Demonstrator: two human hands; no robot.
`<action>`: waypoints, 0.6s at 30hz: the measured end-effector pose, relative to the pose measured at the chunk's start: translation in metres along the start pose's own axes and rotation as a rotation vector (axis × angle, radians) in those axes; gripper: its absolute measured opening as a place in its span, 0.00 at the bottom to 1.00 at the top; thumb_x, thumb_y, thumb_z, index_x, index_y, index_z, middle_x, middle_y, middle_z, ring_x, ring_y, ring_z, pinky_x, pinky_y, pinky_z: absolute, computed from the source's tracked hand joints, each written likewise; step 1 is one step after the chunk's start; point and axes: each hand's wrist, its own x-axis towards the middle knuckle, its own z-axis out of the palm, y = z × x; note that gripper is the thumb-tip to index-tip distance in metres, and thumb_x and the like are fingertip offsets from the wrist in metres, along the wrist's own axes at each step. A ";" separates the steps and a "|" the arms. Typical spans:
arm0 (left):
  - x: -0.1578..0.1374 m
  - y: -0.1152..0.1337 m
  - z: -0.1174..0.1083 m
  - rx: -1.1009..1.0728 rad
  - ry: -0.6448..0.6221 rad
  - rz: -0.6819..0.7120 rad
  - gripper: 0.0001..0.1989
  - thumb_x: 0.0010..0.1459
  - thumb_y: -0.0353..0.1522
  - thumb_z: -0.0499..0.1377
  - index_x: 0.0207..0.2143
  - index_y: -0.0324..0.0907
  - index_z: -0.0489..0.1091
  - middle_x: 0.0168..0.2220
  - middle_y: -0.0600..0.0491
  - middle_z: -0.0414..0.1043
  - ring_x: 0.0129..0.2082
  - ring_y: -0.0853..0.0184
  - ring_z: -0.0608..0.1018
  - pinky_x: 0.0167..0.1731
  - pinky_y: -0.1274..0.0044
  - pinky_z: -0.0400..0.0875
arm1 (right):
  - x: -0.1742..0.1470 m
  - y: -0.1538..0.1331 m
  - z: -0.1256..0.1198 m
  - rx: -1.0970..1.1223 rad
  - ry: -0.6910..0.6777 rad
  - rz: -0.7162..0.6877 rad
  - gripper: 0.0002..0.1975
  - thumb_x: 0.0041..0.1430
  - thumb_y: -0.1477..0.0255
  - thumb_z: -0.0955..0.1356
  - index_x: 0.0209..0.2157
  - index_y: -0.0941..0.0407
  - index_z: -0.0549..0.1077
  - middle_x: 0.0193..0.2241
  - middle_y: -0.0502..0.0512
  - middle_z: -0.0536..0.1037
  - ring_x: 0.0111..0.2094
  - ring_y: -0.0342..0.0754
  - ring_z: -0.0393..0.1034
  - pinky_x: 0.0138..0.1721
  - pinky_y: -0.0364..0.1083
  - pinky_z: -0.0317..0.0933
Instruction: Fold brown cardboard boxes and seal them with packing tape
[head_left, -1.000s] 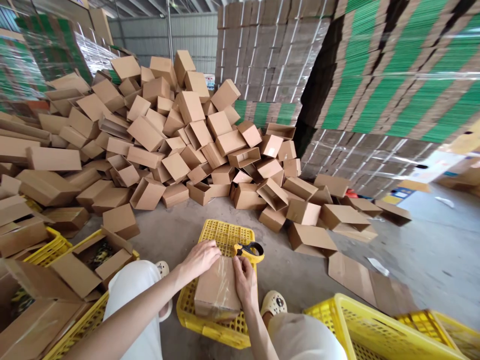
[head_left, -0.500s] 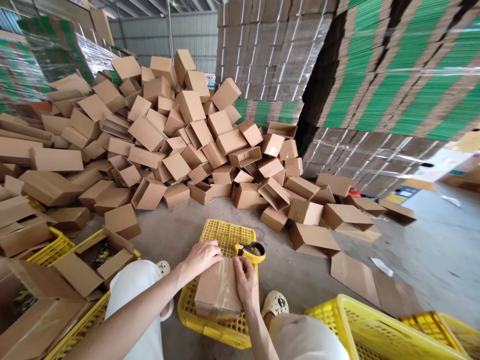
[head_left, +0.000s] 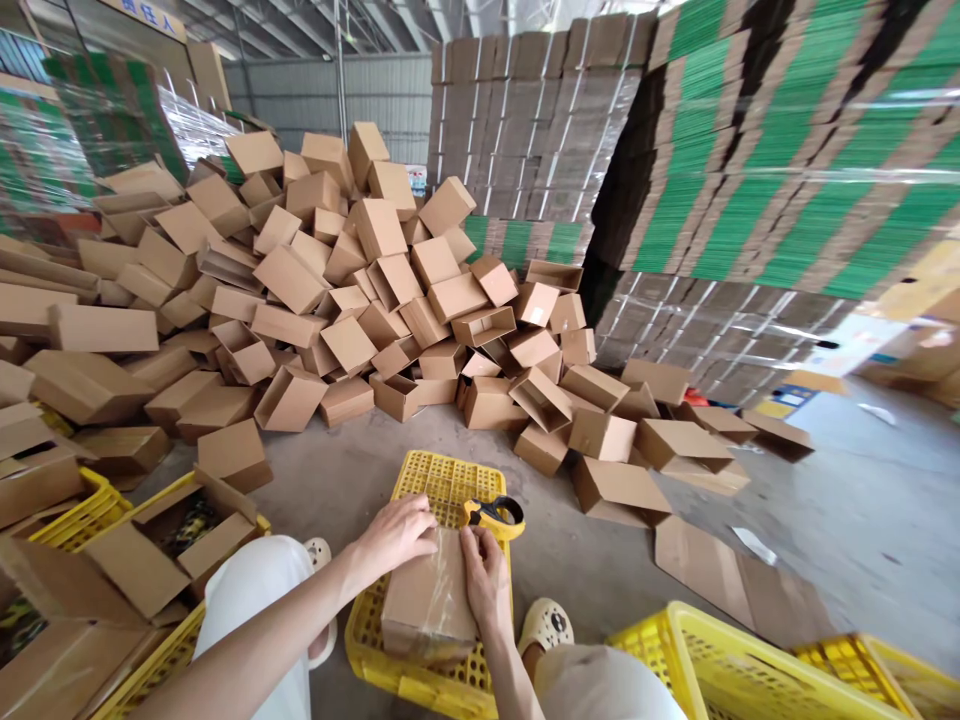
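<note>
A taped cardboard box [head_left: 429,600] sits on an upturned yellow plastic crate [head_left: 448,476] between my knees. Clear tape runs along the box's top and shines in places. My left hand [head_left: 399,533] grips the box's far left corner with its fingers bent together. Along the far right edge, my right hand [head_left: 486,574] is closed against the box, thumb and fingers near the top corner. Just beyond it lies a yellow and black tape dispenser [head_left: 495,515], touched by neither palm. What the fingertips press is partly hidden.
A large heap of cardboard boxes [head_left: 360,290] fills the floor ahead. At left, an open box [head_left: 139,565] with camouflage-patterned items sits in a yellow crate. Another yellow crate [head_left: 720,650] stands at right, near a flattened carton [head_left: 739,575]. Strapped cardboard stacks [head_left: 750,190] rise behind.
The camera has tilted slightly up, so the scene sits a little lower. My left hand's fingers have shifted slightly at the box's far edge; the right hand stays at its side.
</note>
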 end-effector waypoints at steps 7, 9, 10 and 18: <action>-0.006 -0.004 0.004 -0.014 -0.008 0.029 0.13 0.61 0.41 0.70 0.44 0.44 0.81 0.43 0.51 0.76 0.46 0.61 0.80 0.47 0.74 0.74 | -0.006 -0.003 -0.001 -0.021 0.003 -0.017 0.30 0.60 0.39 0.66 0.35 0.53 0.78 0.33 0.55 0.83 0.36 0.54 0.76 0.42 0.48 0.67; -0.001 -0.003 0.005 -0.019 0.011 0.007 0.10 0.67 0.39 0.64 0.39 0.44 0.80 0.41 0.51 0.77 0.43 0.63 0.81 0.46 0.75 0.73 | -0.005 -0.004 0.000 -0.027 0.007 -0.010 0.30 0.59 0.38 0.66 0.35 0.53 0.78 0.33 0.55 0.83 0.37 0.55 0.76 0.43 0.48 0.67; 0.003 -0.002 0.006 -0.011 0.025 -0.024 0.11 0.70 0.38 0.61 0.37 0.43 0.80 0.39 0.51 0.77 0.42 0.64 0.81 0.45 0.76 0.73 | -0.004 -0.004 0.000 -0.028 0.009 -0.004 0.30 0.59 0.38 0.66 0.35 0.53 0.78 0.34 0.55 0.83 0.37 0.55 0.76 0.43 0.49 0.66; 0.014 0.006 0.015 0.026 0.067 -0.166 0.10 0.69 0.37 0.62 0.35 0.42 0.77 0.40 0.49 0.79 0.43 0.60 0.82 0.45 0.73 0.73 | -0.004 -0.008 0.000 -0.015 -0.013 0.011 0.30 0.58 0.40 0.67 0.35 0.53 0.78 0.35 0.57 0.83 0.39 0.57 0.76 0.44 0.50 0.66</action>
